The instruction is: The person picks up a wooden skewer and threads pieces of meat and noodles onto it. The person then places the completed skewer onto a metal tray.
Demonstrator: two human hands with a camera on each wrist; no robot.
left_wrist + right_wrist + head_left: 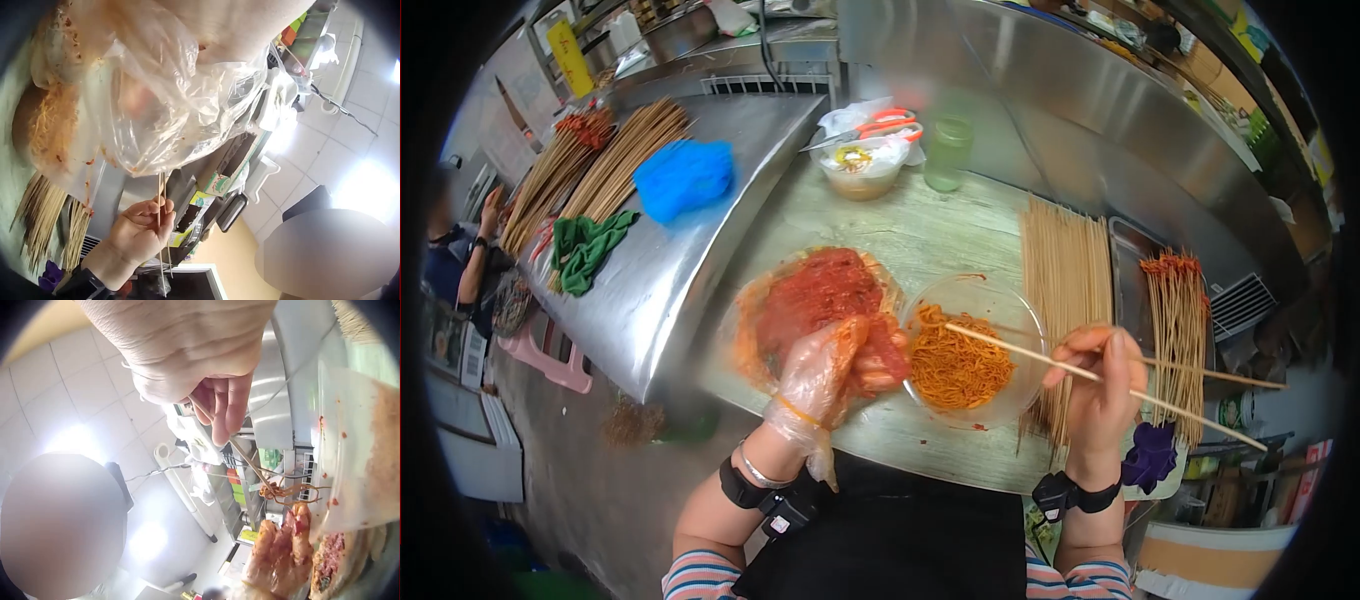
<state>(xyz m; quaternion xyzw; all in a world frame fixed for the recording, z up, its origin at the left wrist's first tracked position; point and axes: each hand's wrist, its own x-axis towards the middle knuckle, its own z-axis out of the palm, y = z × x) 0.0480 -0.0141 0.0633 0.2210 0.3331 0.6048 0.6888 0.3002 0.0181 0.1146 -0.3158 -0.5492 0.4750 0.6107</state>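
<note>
My left hand [825, 365], in a clear plastic glove with a yellow band at the wrist, holds a thin red slice of raw meat [887, 352] across its fingers. Beneath it, a pile of red marinated meat slices [825, 285] lies on clear plastic. With bare fingers my right hand [1105, 385] grips a pair of wooden chopsticks [1040, 357]. Their tips hold a small clump of orange shreds [275, 490], close beside the gloved fingers in the right wrist view. Under the tips stands a clear round bowl [1032, 310] of orange shreds [960, 365].
Bare skewers [1065, 300] lie right of the bowl, beside a metal tray [1128, 260] and skewers with red ends [1175, 300]. Farther back are a container [865, 180] with scissors [885, 125] and a green glass [948, 155]. Another person's arm [475, 260] shows at far left.
</note>
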